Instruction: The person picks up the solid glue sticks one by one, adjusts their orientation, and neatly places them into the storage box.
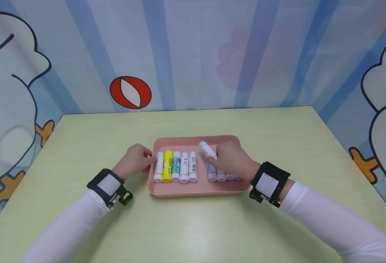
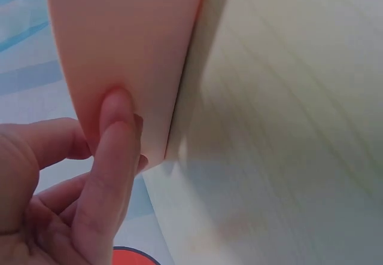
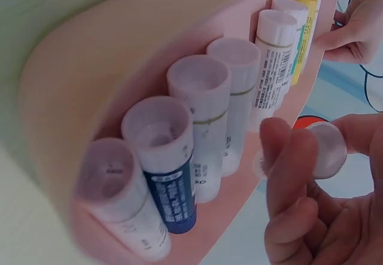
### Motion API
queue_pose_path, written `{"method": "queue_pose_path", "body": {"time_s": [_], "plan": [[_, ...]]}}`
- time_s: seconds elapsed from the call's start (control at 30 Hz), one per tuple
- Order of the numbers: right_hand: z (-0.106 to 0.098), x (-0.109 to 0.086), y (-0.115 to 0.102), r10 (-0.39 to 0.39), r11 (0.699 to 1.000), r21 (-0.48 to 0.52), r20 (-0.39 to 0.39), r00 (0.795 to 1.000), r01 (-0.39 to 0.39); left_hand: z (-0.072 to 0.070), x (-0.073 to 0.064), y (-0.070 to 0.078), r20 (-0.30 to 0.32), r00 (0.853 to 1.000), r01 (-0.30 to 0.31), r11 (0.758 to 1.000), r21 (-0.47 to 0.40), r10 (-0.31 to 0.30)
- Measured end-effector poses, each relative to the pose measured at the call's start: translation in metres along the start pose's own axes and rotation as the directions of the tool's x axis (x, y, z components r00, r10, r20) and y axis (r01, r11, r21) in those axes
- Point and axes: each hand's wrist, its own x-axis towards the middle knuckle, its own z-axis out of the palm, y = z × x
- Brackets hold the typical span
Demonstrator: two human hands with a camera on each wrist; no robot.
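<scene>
A pink tray [image 1: 201, 188] holds two groups of glue sticks lying side by side. On its left side are white ones, a yellow one [image 1: 167, 166] and one with a teal label [image 1: 176, 167]. My left hand [image 1: 136, 159] pinches the tray's left rim, one finger pressed flat on the outer wall in the left wrist view. My right hand [image 1: 233, 159] grips a white glue stick [image 1: 206, 147], tilted above the right group. That hand hides part of the group in the head view; the right wrist view shows a blue-labelled stick [image 3: 175, 200] among white ones.
The tray sits on a pale green table [image 1: 193, 226]. Behind the table stands a blue striped backdrop [image 1: 186, 54] with a printed red and white ball [image 1: 130, 92]. Cartoon figures are printed on both sides. Each wrist wears a black strap with a small camera.
</scene>
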Motion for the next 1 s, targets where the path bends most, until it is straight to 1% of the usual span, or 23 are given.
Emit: {"method": "queue_pose_path", "body": {"time_s": [0.07, 0.3, 0.43, 0.5, 0.57, 0.67, 0.73, 0.8, 0.9, 1.0], "plan": [[0.0, 0.0, -0.004, 0.0, 0.999, -0.055, 0.014, 1.0, 0.001, -0.001, 0.001, 0.001, -0.002, 1.0, 0.0, 1.0, 0.004, 0.0], [0.002, -0.002, -0.017, 0.026, 0.996, -0.084, 0.065, 0.998, -0.021, -0.002, 0.001, 0.002, 0.003, 1.0, 0.011, 1.0, 0.008, -0.011], [0.005, 0.0, -0.023, 0.036, 0.984, -0.179, 0.096, 0.995, -0.019, -0.002, 0.001, 0.004, -0.001, 1.0, 0.013, 1.0, 0.012, -0.013], [0.006, 0.002, -0.025, 0.067, 0.977, -0.21, 0.142, 0.988, -0.036, -0.002, 0.001, 0.004, -0.004, 1.0, 0.009, 1.0, 0.016, -0.009], [0.008, 0.004, -0.028, 0.088, 0.966, -0.257, 0.18, 0.98, -0.039, -0.002, 0.001, 0.005, -0.007, 1.0, 0.002, 1.0, 0.021, -0.002], [0.012, 0.006, -0.031, 0.09, 0.948, -0.319, 0.227, 0.97, -0.013, -0.001, 0.001, 0.005, -0.011, 1.0, -0.003, 1.0, 0.024, 0.003], [0.015, 0.008, -0.033, 0.07, 0.923, -0.385, 0.226, 0.972, 0.023, -0.001, 0.001, 0.005, -0.011, 1.0, -0.002, 1.0, 0.023, 0.002], [0.017, 0.008, -0.035, 0.056, 0.904, -0.426, 0.222, 0.973, 0.045, 0.0, 0.001, 0.005, -0.014, 1.0, 0.0, 1.0, 0.019, 0.0], [0.02, 0.01, -0.036, 0.046, 0.888, -0.456, 0.213, 0.976, 0.057, 0.0, 0.001, 0.004, -0.02, 1.0, 0.002, 1.0, 0.016, -0.002], [0.022, 0.012, -0.036, 0.039, 0.882, -0.466, 0.212, 0.977, 0.065, 0.001, 0.0, 0.004, -0.022, 1.0, 0.007, 1.0, 0.017, -0.006]]}}
